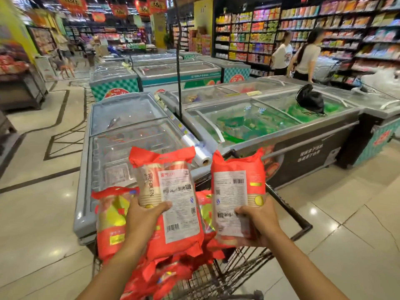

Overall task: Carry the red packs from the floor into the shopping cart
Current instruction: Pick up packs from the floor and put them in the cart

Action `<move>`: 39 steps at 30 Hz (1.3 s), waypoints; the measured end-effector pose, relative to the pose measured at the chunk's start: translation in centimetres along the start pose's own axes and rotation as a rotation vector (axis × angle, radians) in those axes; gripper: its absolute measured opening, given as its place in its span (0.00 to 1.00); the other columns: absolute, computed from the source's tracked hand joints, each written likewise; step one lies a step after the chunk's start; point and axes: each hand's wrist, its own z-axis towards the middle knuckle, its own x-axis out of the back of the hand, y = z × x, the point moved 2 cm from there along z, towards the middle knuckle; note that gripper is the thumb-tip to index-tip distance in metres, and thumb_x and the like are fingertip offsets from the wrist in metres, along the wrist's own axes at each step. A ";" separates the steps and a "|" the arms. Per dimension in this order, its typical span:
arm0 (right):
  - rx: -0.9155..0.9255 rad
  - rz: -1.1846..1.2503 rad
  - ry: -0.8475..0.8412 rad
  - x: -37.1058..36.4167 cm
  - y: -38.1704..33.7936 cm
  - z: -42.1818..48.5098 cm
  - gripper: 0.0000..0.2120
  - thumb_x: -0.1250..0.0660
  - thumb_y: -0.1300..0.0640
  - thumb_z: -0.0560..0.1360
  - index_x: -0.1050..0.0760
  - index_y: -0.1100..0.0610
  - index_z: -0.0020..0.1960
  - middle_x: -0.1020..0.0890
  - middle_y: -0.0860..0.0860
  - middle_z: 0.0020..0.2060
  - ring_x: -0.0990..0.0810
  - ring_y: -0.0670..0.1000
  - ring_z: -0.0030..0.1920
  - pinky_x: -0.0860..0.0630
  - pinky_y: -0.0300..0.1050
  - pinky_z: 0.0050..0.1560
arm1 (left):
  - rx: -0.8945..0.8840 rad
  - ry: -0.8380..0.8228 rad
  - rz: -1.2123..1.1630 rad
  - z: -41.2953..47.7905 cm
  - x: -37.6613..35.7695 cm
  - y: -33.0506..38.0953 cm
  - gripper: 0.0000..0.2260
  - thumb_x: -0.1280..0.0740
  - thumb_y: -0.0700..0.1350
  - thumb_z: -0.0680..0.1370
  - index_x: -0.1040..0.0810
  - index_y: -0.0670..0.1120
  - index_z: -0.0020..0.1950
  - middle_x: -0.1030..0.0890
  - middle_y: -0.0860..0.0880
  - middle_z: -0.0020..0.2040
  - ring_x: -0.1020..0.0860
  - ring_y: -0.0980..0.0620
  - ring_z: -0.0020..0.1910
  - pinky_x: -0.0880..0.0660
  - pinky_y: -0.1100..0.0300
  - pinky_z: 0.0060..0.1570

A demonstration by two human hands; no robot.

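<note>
Both hands loaded; head view only. Left hand [142, 219] wraps the lower half of a red pack [179, 191], thumb across the label face, pack upright, tilted slightly left. Right hand [258, 221] grips a second red pack [237, 187] the same way, low down, thumb on the label. Both packs hang above the shopping cart [290, 213], which sits just beside a chest freezer [129, 135]. The cart holds more red packs: a standing pack [110, 219] at its left side and a loose heap [166, 276] under the left forearm. No packs on the floor in frame.

Step, as I read it: drop-off into the cart. To do it well, lower each pack into the open wire space on the right and lay it flat, not on end. Release one hand at a time so the heap doesn't slide. The packs look soft, and with a low grip the tops may flop, so place them, don't toss.
</note>
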 end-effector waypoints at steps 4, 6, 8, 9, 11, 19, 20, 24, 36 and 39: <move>-0.081 0.005 -0.034 -1.9 0.7 4.5 0.38 0.18 0.61 0.52 0.25 0.62 0.61 0.12 0.58 0.47 0.12 0.62 0.46 0.16 0.66 0.48 | -0.014 -0.073 0.087 4.3 -4.6 -1.3 0.17 0.19 0.53 0.60 0.16 0.53 0.46 0.14 0.60 0.38 0.14 0.57 0.40 0.21 0.54 0.43; -0.118 0.006 -0.043 -2.9 1.0 6.9 0.34 0.19 0.64 0.55 0.24 0.62 0.59 0.12 0.59 0.46 0.12 0.63 0.45 0.16 0.68 0.47 | -0.003 -0.093 0.137 6.4 -6.8 -1.8 0.18 0.21 0.57 0.59 0.15 0.54 0.47 0.13 0.58 0.39 0.14 0.56 0.38 0.19 0.51 0.45; -0.170 0.010 -0.037 -4.0 1.8 9.3 0.32 0.19 0.69 0.60 0.27 0.59 0.60 0.12 0.59 0.46 0.12 0.63 0.45 0.16 0.70 0.46 | 0.043 -0.089 0.209 9.0 -8.5 -3.3 0.20 0.21 0.59 0.60 0.15 0.53 0.49 0.13 0.56 0.40 0.15 0.56 0.38 0.18 0.49 0.45; -0.191 0.025 -0.033 -4.4 2.0 10.2 0.30 0.20 0.72 0.62 0.28 0.59 0.59 0.13 0.59 0.46 0.12 0.63 0.46 0.16 0.69 0.46 | 0.065 -0.072 0.261 9.9 -9.3 -3.9 0.23 0.22 0.62 0.61 0.17 0.52 0.50 0.14 0.54 0.41 0.15 0.54 0.39 0.19 0.49 0.46; -0.233 0.041 -0.057 -5.4 2.7 12.2 0.26 0.23 0.76 0.66 0.28 0.60 0.58 0.12 0.59 0.45 0.12 0.62 0.45 0.16 0.65 0.47 | 0.105 -0.057 0.364 11.7 -10.7 -5.5 0.29 0.25 0.68 0.59 0.21 0.52 0.53 0.16 0.51 0.46 0.17 0.49 0.44 0.20 0.47 0.48; -0.376 -0.095 -0.062 -7.3 7.4 18.1 0.24 0.20 0.71 0.66 0.22 0.62 0.59 0.12 0.58 0.46 0.11 0.60 0.44 0.14 0.60 0.46 | 0.176 -0.045 0.729 15.7 -14.1 -6.7 0.38 0.27 0.70 0.68 0.30 0.43 0.64 0.17 0.44 0.57 0.18 0.39 0.57 0.25 0.50 0.49; -0.403 -0.118 -0.078 -7.9 8.3 18.9 0.26 0.19 0.70 0.65 0.23 0.61 0.61 0.12 0.57 0.46 0.11 0.60 0.44 0.15 0.62 0.45 | 0.192 -0.047 0.768 16.3 -14.5 -7.0 0.38 0.28 0.70 0.69 0.31 0.43 0.64 0.17 0.44 0.57 0.18 0.39 0.57 0.26 0.50 0.49; -0.443 -0.220 -0.108 -9.1 9.6 20.1 0.26 0.19 0.68 0.66 0.24 0.57 0.59 0.12 0.54 0.45 0.11 0.55 0.42 0.15 0.55 0.39 | 0.168 -0.043 0.893 16.9 -15.9 -7.3 0.36 0.30 0.69 0.72 0.33 0.43 0.66 0.19 0.44 0.60 0.19 0.39 0.59 0.26 0.49 0.50; -0.221 -0.675 -0.191 -9.4 9.4 21.1 0.20 0.24 0.54 0.71 0.25 0.50 0.61 0.15 0.47 0.51 0.15 0.54 0.52 0.20 0.55 0.58 | 0.059 -0.108 0.945 14.3 -16.6 -7.3 0.45 0.34 0.64 0.79 0.56 0.47 0.85 0.31 0.43 0.74 0.27 0.39 0.69 0.25 0.48 0.55; -0.029 -0.864 -0.242 -9.6 5.8 19.6 0.24 0.30 0.46 0.76 0.30 0.52 0.69 0.19 0.51 0.60 0.20 0.57 0.60 0.23 0.54 0.61 | -0.031 -0.109 1.013 13.0 -16.0 -5.9 0.45 0.36 0.62 0.80 0.60 0.47 0.85 0.34 0.43 0.78 0.30 0.40 0.71 0.27 0.48 0.59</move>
